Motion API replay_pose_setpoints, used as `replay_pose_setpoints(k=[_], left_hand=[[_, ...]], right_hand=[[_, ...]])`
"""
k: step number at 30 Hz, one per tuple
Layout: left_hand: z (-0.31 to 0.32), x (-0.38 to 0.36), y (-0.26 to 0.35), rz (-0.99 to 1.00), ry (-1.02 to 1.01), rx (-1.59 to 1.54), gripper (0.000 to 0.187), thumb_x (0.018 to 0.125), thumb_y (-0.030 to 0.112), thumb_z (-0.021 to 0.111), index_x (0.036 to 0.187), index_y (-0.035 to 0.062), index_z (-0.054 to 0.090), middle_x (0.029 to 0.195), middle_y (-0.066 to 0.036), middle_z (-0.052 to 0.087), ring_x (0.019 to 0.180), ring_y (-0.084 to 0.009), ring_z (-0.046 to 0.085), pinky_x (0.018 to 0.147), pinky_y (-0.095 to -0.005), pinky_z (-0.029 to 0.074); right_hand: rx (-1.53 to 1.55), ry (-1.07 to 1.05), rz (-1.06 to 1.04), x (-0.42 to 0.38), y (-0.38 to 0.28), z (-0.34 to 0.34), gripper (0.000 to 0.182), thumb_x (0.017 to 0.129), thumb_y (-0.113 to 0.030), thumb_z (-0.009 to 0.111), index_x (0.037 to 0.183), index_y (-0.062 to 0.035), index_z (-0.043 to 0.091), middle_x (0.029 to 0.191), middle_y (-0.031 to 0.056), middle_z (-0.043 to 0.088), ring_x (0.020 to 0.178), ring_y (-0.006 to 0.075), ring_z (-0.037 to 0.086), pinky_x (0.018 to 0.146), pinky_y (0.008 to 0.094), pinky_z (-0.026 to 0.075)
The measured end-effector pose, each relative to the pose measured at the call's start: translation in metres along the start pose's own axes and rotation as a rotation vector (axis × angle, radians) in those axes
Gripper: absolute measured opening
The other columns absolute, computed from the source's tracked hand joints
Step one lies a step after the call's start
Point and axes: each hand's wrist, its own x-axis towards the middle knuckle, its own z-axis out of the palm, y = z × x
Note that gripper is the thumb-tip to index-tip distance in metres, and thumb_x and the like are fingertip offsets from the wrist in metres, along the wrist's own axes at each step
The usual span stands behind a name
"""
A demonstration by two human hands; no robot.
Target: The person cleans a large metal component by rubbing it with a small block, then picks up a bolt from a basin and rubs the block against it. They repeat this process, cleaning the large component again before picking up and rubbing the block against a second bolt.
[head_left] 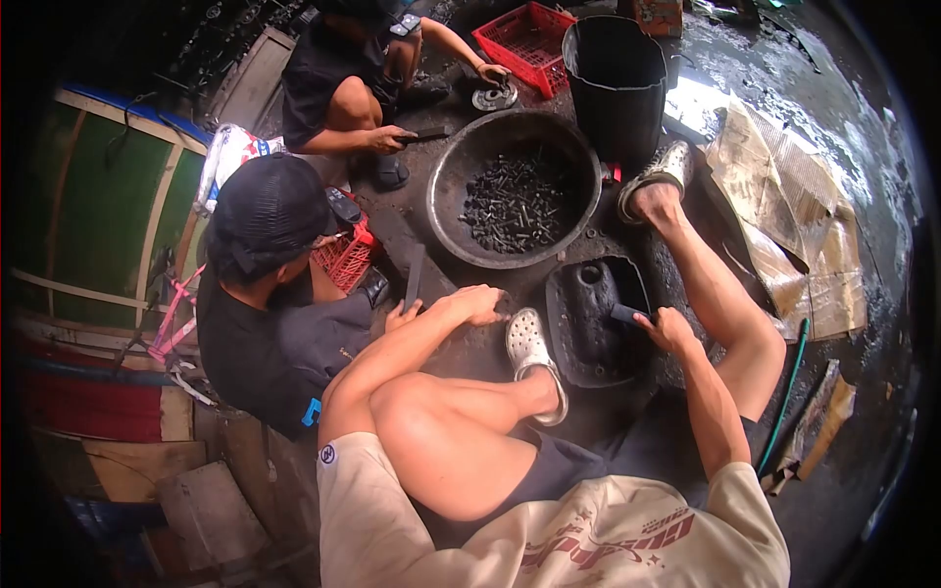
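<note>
My right hand (671, 328) is wrapped round the end of a dark flat bar (627, 314), which points left over a black plastic tray (598, 367) with a round hollow at its back. Between my knees, my left hand (475, 306) is closed, palm down, on a small dark piece (503, 302) at its fingertips; its exact kind is too small to tell. Beyond both hands stands a wide metal basin (446, 181) with many small dark bolt-like pieces (520, 201) in it.
A co-worker in a cap (270, 211) sits close on my left, holding another flat bar (416, 274). Farther back, a second person handles a round metal part (494, 97). A black bucket (616, 108), red crate (520, 49) and cardboard (784, 186) lie around.
</note>
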Motion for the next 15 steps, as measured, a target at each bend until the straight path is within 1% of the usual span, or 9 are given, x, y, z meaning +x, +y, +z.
replay_pose_setpoints(k=[1, 4, 7, 10, 13, 15], left_hand=[[0.001, 0.001, -0.001, 0.005, 0.003, -0.005, 0.061, 0.091, 0.044, 0.067, 0.138, 0.0068, 0.056, 0.122, -0.022, 0.067, 0.117, -0.0373, 0.063, 0.099, -0.0457, 0.050], [-0.002, -0.002, 0.003, 0.011, 0.014, 0.004, 0.058, 0.091, 0.043, 0.067, 0.136, 0.0076, 0.057, 0.121, -0.022, 0.068, 0.116, -0.0375, 0.063, 0.098, -0.0459, 0.051], [-0.003, -0.003, 0.005, 0.008, 0.017, 0.006, 0.055, 0.092, 0.042, 0.067, 0.134, 0.0074, 0.058, 0.119, -0.021, 0.068, 0.114, -0.0380, 0.064, 0.096, -0.0465, 0.051], [-0.002, -0.002, 0.003, -0.001, 0.014, 0.006, 0.053, 0.092, 0.041, 0.067, 0.132, 0.0067, 0.059, 0.118, -0.021, 0.068, 0.113, -0.0383, 0.064, 0.095, -0.0470, 0.052], [-0.007, -0.006, 0.008, -0.010, -0.008, 0.004, 0.053, 0.092, 0.041, 0.067, 0.132, 0.0067, 0.059, 0.118, -0.022, 0.068, 0.113, -0.0385, 0.064, 0.095, -0.0472, 0.052], [-0.007, -0.007, 0.009, -0.006, -0.008, 0.004, 0.054, 0.092, 0.040, 0.067, 0.133, 0.0067, 0.059, 0.119, -0.022, 0.068, 0.114, -0.0386, 0.064, 0.095, -0.0473, 0.052]], right_hand=[[-0.005, -0.005, 0.002, 0.000, 0.001, 0.001, 0.081, 0.092, -0.067, 0.053, 0.076, 0.0106, 0.068, 0.082, 0.0343, 0.066, 0.088, 0.0477, 0.067, 0.078, 0.0517, 0.054], [0.020, 0.047, -0.038, 0.000, 0.003, 0.005, 0.081, 0.092, -0.066, 0.055, 0.068, 0.0106, 0.064, 0.075, 0.0345, 0.062, 0.080, 0.0495, 0.064, 0.072, 0.0532, 0.052], [0.034, 0.077, -0.044, 0.000, 0.004, 0.007, 0.080, 0.092, -0.065, 0.055, 0.066, 0.0103, 0.064, 0.074, 0.0342, 0.062, 0.080, 0.0493, 0.064, 0.072, 0.0532, 0.052], [0.039, 0.062, -0.049, 0.000, 0.003, 0.004, 0.079, 0.092, -0.064, 0.056, 0.066, 0.0104, 0.064, 0.074, 0.0336, 0.062, 0.079, 0.0490, 0.064, 0.071, 0.0531, 0.052], [0.018, -0.007, -0.012, 0.001, 0.001, 0.000, 0.080, 0.092, -0.066, 0.053, 0.077, 0.0103, 0.069, 0.082, 0.0338, 0.066, 0.088, 0.0477, 0.067, 0.078, 0.0518, 0.054], [0.011, -0.009, -0.017, -0.001, 0.000, -0.002, 0.080, 0.092, -0.066, 0.053, 0.076, 0.0103, 0.069, 0.082, 0.0336, 0.066, 0.088, 0.0477, 0.067, 0.078, 0.0518, 0.054]])
